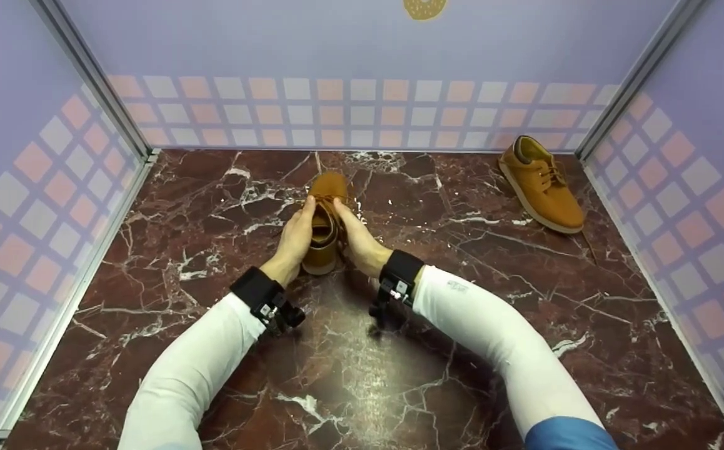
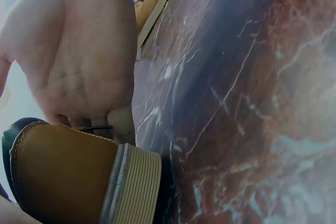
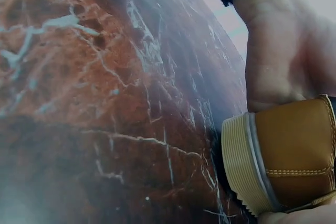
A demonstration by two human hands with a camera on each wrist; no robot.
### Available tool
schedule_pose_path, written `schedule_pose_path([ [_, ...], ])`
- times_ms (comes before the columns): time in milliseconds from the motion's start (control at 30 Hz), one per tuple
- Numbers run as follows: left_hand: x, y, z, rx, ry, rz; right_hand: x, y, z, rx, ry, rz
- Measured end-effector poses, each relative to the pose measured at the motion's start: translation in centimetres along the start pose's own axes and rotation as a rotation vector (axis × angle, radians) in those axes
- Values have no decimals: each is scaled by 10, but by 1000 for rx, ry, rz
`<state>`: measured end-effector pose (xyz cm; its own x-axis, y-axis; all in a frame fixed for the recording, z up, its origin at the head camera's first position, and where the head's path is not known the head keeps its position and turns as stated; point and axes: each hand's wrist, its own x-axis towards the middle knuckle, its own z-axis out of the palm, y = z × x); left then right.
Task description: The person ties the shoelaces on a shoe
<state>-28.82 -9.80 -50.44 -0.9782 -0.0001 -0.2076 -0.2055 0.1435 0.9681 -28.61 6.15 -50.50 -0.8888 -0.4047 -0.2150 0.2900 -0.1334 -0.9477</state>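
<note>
A tan lace-up shoe (image 1: 322,257) stands upright on the marbled surface, its toe pointing away and its heel towards me. My left hand (image 1: 295,239) grips its left side, the thumb up by the laces (image 1: 324,199). On the other side my right hand (image 1: 362,240) holds the shoe, its thumb also at the lacing. What the fingertips do there is too small to tell. The left wrist view shows the shoe's heel (image 2: 68,169) and the right palm (image 2: 86,51), with a dark lace near its fingers. Both hands flank the heel in the right wrist view.
A matching tan shoe (image 1: 543,187) stands at the back right, near the corner, a loose lace trailing from it. Purple checkered panels (image 1: 362,112) enclose the back and both sides of the dark red marbled surface (image 1: 224,375).
</note>
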Motion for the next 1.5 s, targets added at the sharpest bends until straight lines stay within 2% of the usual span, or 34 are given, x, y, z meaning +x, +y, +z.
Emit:
schedule_pose_path([
  [233,3,3,-9,14,28,1,12,0,10,44,-38,-25],
  [500,11,4,-19,18,64,-49,26,-1,18,35,-23,-24],
  [667,15,8,-20,15,51,-74,27,-3,9,54,-21,-2],
  [833,11,13,-20,17,86,-85,17,-5,-7,92,-39,30],
  [967,2,18,-17,58,168,0,-1,-2,-29,14,-43,24],
  [1067,-10,26,-12,107,243,148,-17,-1,-47,-30,-38,4],
  [1167,-25,34,-2,161,248,319,-31,-1,-62,-37,-25,-25],
  [1267,-38,42,9,213,181,470,-45,-2,-72,-46,-19,-47],
  [1333,-45,45,16,252,112,523,-52,-5,-76,-65,-18,-55],
  [1400,-49,48,22,292,29,541,-58,-8,-80,-87,-16,-67],
  [1500,-53,48,29,359,-97,507,-64,-11,-87,-163,6,-109],
])
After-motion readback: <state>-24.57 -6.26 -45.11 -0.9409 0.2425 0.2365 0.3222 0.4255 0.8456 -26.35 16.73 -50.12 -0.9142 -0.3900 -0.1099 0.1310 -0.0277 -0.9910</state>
